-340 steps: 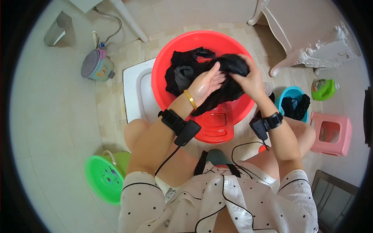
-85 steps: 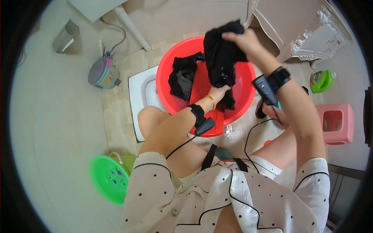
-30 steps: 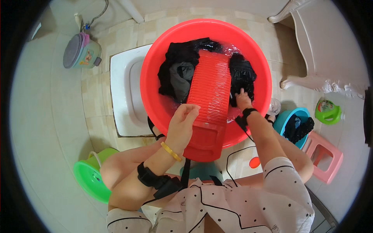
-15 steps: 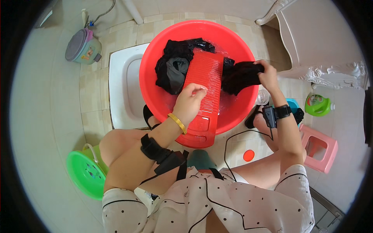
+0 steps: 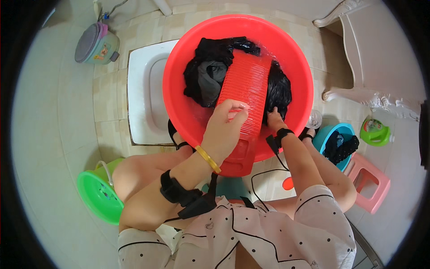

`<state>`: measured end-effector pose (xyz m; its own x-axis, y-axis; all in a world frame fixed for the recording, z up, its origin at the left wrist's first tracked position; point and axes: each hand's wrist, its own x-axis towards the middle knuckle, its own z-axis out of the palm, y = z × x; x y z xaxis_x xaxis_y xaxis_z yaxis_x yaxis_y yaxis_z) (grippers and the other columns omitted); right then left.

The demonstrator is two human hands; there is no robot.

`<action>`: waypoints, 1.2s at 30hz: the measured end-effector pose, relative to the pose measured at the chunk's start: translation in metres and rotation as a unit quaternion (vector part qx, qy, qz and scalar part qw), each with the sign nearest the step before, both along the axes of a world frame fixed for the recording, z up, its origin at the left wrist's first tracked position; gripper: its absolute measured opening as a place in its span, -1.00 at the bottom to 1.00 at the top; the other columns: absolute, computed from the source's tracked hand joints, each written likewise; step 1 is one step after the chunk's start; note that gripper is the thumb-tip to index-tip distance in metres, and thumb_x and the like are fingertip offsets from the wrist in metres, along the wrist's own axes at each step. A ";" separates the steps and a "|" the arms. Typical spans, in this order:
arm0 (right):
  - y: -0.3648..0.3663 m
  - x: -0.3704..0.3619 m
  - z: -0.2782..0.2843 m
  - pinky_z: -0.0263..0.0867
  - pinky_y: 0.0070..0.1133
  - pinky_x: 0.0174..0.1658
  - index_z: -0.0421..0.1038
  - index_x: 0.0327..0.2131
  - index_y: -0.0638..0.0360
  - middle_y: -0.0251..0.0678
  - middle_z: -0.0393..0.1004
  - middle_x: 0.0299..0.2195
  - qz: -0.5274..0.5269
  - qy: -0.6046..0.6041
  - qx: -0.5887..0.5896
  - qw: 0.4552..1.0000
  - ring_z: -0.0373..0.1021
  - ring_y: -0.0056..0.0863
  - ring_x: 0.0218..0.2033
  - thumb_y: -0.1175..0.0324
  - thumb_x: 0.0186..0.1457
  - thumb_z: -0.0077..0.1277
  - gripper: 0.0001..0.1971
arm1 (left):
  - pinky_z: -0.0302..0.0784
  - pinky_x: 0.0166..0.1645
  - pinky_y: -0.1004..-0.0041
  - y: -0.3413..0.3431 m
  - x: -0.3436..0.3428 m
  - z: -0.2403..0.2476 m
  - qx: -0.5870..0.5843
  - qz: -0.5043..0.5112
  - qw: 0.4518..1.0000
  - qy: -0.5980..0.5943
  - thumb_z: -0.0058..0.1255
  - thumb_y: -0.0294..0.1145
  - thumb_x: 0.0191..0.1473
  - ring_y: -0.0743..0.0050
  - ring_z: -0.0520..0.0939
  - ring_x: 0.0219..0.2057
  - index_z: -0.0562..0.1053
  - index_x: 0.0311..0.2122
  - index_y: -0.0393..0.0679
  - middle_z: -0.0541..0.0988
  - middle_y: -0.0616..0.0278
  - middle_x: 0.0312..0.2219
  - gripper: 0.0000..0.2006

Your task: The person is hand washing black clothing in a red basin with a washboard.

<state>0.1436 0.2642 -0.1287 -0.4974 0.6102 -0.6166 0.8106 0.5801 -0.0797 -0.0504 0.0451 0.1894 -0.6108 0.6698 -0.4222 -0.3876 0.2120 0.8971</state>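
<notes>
A red plastic washboard [image 5: 245, 85] leans at a slant in a large red basin [image 5: 301, 67], its handle end over the near rim. My left hand [image 5: 226, 125] hovers above the lower ridges, fingers curled, with nothing visible in it. To the right of the board lies a wet black garment [image 5: 279, 87] in the basin. My right hand [image 5: 276, 120] grips its near edge, the fingertips partly hidden in the cloth. On the board's left sits a heap of black clothing [image 5: 193, 74] with a grey piece [image 5: 211, 80] on top.
A white squat toilet [image 5: 141, 94] is left of the basin. A blue tub [image 5: 320, 141] with dark clothes, a pink stool [image 5: 378, 188] and a green detergent bottle [image 5: 375, 132] stand right. A green bucket [image 5: 89, 199] is at the near left; a cable crosses near my right forearm.
My right hand has brought the black garment from the basin's right rim inward and down beside the washboard. My left hand stays curled over the board. The view has shifted slightly.
</notes>
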 end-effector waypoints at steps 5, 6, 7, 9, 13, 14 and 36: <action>-0.015 -0.015 0.004 0.24 -0.39 0.08 0.41 -0.06 0.14 0.04 0.37 -0.03 0.235 -0.022 -0.156 0.959 0.29 -0.11 0.04 0.50 0.03 -0.23 -0.63 | 0.26 0.02 0.57 -0.014 -0.009 -0.014 -0.057 0.005 0.998 -0.023 -0.09 -0.44 0.11 0.60 0.44 -0.16 0.44 -0.22 -0.19 0.49 0.31 -0.23 -0.85; -0.016 -0.022 0.018 0.24 -0.39 0.08 0.41 -0.06 0.14 0.04 0.37 -0.03 0.238 -0.018 -0.157 0.958 0.29 -0.11 0.04 0.50 0.03 -0.23 -0.63 | 0.26 0.02 0.57 -0.019 -0.010 -0.022 -0.058 0.007 0.998 -0.019 -0.09 -0.44 0.11 0.60 0.44 -0.16 0.44 -0.22 -0.19 0.49 0.31 -0.23 -0.85; -0.013 -0.028 0.031 0.28 -0.37 0.04 0.45 -0.12 0.13 0.03 0.40 -0.07 0.197 -0.005 -0.152 0.969 0.33 -0.12 -0.01 0.51 -0.03 -0.16 -0.64 | 0.29 -0.01 0.56 -0.022 -0.012 -0.032 -0.062 0.001 0.998 -0.007 -0.08 -0.44 0.10 0.57 0.45 -0.19 0.44 -0.22 -0.20 0.49 0.29 -0.24 -0.85; 0.011 -0.020 0.044 0.32 -0.34 0.00 0.52 -0.22 0.07 -0.04 0.46 -0.15 0.095 0.033 -0.074 0.992 0.39 -0.14 -0.08 0.57 -0.15 -0.13 -0.63 | 0.31 -0.03 0.55 -0.021 -0.006 -0.045 -0.051 -0.016 0.999 0.005 -0.06 -0.43 0.09 0.55 0.46 -0.21 0.44 -0.22 -0.21 0.49 0.26 -0.26 -0.84; 0.067 -0.029 0.101 0.33 -0.32 -0.04 0.51 -0.27 0.09 0.02 0.49 -0.28 -0.010 0.275 0.056 0.960 0.42 -0.06 -0.15 0.60 -0.18 -0.20 -0.63 | 0.38 -0.11 0.44 -0.048 0.007 -0.075 -0.137 -0.101 0.976 0.137 0.04 -0.36 0.00 0.32 0.48 -0.24 0.45 -0.25 -0.22 0.47 0.05 -0.30 -0.78; 0.062 -0.049 0.129 0.32 -0.32 -0.05 0.50 -0.27 0.12 0.04 0.48 -0.29 -0.008 0.320 0.062 0.945 0.41 -0.04 -0.15 0.62 -0.19 -0.21 -0.61 | 0.41 -0.11 0.35 -0.065 0.001 -0.086 -0.165 -0.140 0.963 0.158 0.08 -0.32 -0.05 0.15 0.48 -0.22 0.45 -0.26 -0.21 0.46 -0.07 -0.32 -0.75; -0.020 -0.020 0.020 0.40 -0.37 -0.06 0.47 -0.18 0.26 0.01 0.44 -0.12 0.143 -0.084 -0.036 0.985 0.39 -0.08 -0.06 0.53 0.02 -0.10 -0.74 | 0.23 0.14 0.26 -0.052 0.013 -0.078 -0.193 -0.258 0.930 0.178 0.03 -0.28 0.02 -0.04 0.30 0.05 0.41 -0.12 -0.12 0.28 -0.10 -0.02 -0.70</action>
<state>0.1234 0.2445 -0.1088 -0.5295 0.4120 -0.7416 0.6200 0.7845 -0.0069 -0.0373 -0.0065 0.1118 -0.3971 0.7532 -0.5244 0.1614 0.6197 0.7680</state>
